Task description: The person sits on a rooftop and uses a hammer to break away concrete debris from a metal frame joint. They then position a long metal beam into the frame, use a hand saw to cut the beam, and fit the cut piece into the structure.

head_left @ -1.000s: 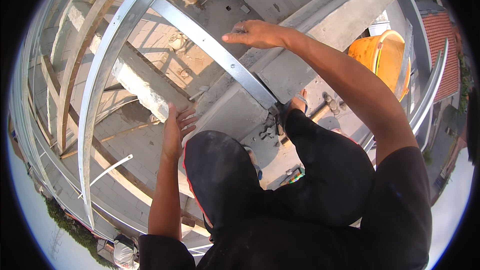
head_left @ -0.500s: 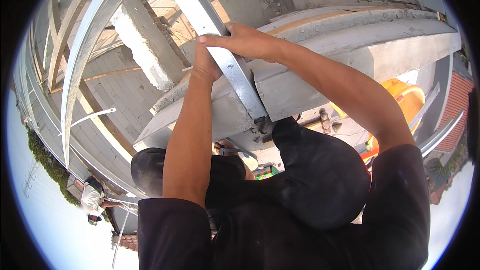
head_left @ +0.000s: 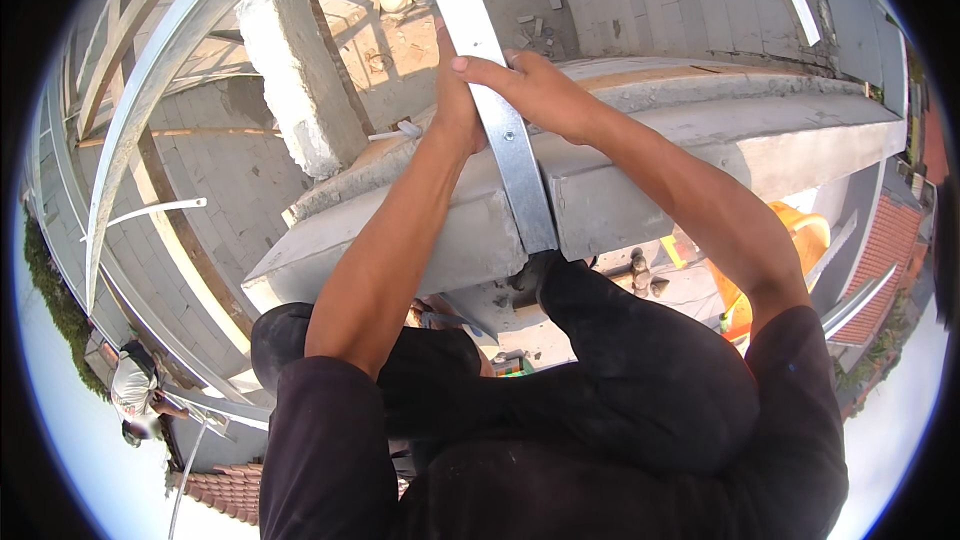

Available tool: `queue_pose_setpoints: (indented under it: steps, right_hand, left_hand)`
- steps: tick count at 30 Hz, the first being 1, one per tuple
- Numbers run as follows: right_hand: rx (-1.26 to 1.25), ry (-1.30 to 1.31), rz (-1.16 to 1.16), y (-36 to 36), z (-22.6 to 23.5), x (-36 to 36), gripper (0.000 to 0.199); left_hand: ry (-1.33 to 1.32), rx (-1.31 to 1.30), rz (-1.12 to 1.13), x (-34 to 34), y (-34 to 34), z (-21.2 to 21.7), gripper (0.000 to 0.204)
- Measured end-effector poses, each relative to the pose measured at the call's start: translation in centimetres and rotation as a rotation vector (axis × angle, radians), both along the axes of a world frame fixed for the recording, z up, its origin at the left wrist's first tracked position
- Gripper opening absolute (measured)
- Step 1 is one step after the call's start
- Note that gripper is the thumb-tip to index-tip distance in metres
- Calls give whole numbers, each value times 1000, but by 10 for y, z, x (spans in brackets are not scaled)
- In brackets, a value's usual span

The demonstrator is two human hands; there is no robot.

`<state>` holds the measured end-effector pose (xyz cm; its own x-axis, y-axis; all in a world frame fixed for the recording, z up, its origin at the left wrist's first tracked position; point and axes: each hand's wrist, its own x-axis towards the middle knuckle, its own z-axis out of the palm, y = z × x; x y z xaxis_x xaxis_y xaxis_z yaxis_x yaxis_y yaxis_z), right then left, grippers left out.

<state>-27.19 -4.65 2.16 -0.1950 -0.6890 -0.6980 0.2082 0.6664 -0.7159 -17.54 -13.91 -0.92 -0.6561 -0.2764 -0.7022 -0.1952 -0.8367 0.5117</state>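
A long flat metal bar (head_left: 505,130) of light grey steel runs from the top of the view down to my knees. My left hand (head_left: 453,90) grips its left edge from behind, fingers wrapped round it. My right hand (head_left: 535,92) lies over the bar from the right, with the fingers curled across its face. Both hands meet at the same height, above a grey concrete beam (head_left: 640,160). My black-trousered legs (head_left: 560,380) sit crouched below the beam.
A curved steel truss member (head_left: 150,100) arcs along the left. A concrete column (head_left: 290,70) stands behind the beam. An orange mixer drum (head_left: 790,240) sits lower right. Another person (head_left: 135,390) stands far below at lower left, by red roof tiles (head_left: 225,490).
My left hand rose from the beam's surface and took hold of the bar beside my right hand. The view tilted, so the bar now stands nearly upright.
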Motion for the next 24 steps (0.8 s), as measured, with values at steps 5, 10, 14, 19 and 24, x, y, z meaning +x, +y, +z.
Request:
queue_pose_setpoints:
  steps: [5, 10, 14, 19, 24]
  right_hand:
    - [19, 65, -17, -1, 7, 2, 110]
    - [-72, 60, -6, -2, 8, -3, 104]
    - [-129, -100, -5, 4, 30, -6, 87]
    - [-184, 236, -20, 8, 1, 1, 89]
    - [-185, 125, -22, 6, 9, 2, 80]
  left_hand:
    - [15, 46, 28, 4, 6, 5, 89]
    - [-52, 3, 26, -3, 8, 26, 88]
    - [-97, 7, 21, 2, 11, 24, 81]
    - [-63, -87, 246, 0, 17, 29, 64]
    - [21, -69, 299, 3, 16, 11, 67]
